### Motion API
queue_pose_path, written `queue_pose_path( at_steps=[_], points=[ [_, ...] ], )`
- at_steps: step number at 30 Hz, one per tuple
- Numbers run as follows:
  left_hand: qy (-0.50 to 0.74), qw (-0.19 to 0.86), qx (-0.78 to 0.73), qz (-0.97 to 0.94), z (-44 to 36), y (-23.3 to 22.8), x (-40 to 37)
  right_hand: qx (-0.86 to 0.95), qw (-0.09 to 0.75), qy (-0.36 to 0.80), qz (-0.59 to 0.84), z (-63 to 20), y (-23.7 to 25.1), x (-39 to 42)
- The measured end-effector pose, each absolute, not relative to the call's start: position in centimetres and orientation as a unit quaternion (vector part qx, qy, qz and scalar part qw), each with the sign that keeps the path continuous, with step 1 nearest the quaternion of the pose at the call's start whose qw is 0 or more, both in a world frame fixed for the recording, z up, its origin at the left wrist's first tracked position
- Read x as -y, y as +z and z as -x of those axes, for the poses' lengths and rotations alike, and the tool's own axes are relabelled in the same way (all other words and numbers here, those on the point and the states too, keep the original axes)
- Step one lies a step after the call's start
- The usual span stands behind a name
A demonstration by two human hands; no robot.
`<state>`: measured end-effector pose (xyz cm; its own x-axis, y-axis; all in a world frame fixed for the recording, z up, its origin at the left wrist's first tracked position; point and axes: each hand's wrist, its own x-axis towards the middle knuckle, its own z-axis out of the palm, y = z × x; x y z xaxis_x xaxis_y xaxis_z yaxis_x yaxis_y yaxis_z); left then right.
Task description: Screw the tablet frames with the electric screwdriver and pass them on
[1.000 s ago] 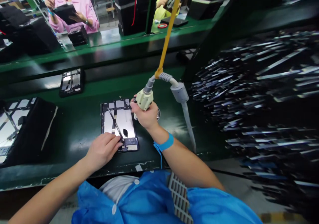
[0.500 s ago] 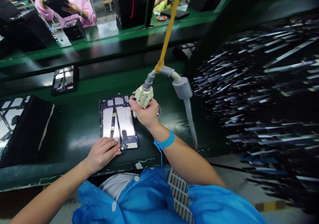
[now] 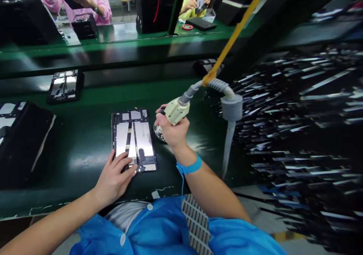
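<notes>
Left hand pressed the open black tablet chassis flat with spread fingers; right hand gripped the suspended cream electric screwdriver, best kept vertical.

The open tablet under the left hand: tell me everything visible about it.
The open tablet lies flat on the dark green bench, back cover off, long side running away from the person. A black frame surrounds silvery metal plates, with small pale sections along the far edge and a thin dark strip running lengthwise. The left hand rests fingertips on its near left corner. The right hand, gripping a cream corded tool, is just off its far right corner.
</notes>
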<state>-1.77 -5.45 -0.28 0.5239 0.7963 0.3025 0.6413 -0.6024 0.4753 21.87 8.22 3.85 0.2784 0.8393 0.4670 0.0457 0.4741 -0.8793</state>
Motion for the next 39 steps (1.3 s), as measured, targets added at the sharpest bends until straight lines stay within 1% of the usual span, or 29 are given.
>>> queue_pose_path(
  at_steps=[3, 6, 11, 15, 22, 31, 36, 39],
  points=[
    [0.267, 0.144, -0.441, -0.845, 1.5, -0.6, 4.0, 0.523, 0.678, 0.284, 0.431, -22.1, 3.5, -8.6],
    [0.285, 0.140, -0.461, -0.829, 1.4, -0.7, 0.8, 0.530, 0.671, 0.278, 0.438, -22.2, 3.0, -8.8],
    [0.301, 0.176, -0.431, -0.832, 1.6, -0.9, -2.9, 0.527, 0.672, 0.268, 0.446, -22.4, 2.7, -8.8],
    [0.305, 0.155, -0.426, -0.838, 1.7, -1.0, -2.8, 0.514, 0.673, 0.262, 0.463, -22.5, 3.0, -8.4],
    [0.317, 0.168, -0.414, -0.836, 1.5, -1.0, -2.7, 0.507, 0.665, 0.242, 0.492, -22.6, 3.1, -7.8],
    [0.292, 0.061, -0.416, -0.859, 1.0, -0.5, -1.8, 0.517, 0.661, 0.237, 0.490, -22.8, 2.8, -7.8],
    [0.311, 0.051, -0.407, -0.857, 1.2, -0.7, -2.3, 0.517, 0.661, 0.231, 0.492, -22.8, 2.9, -7.9],
    [0.333, 0.057, -0.400, -0.852, 1.3, -0.9, -2.5, 0.509, 0.677, 0.235, 0.478, -22.6, 3.8, -7.9]
  ],
)
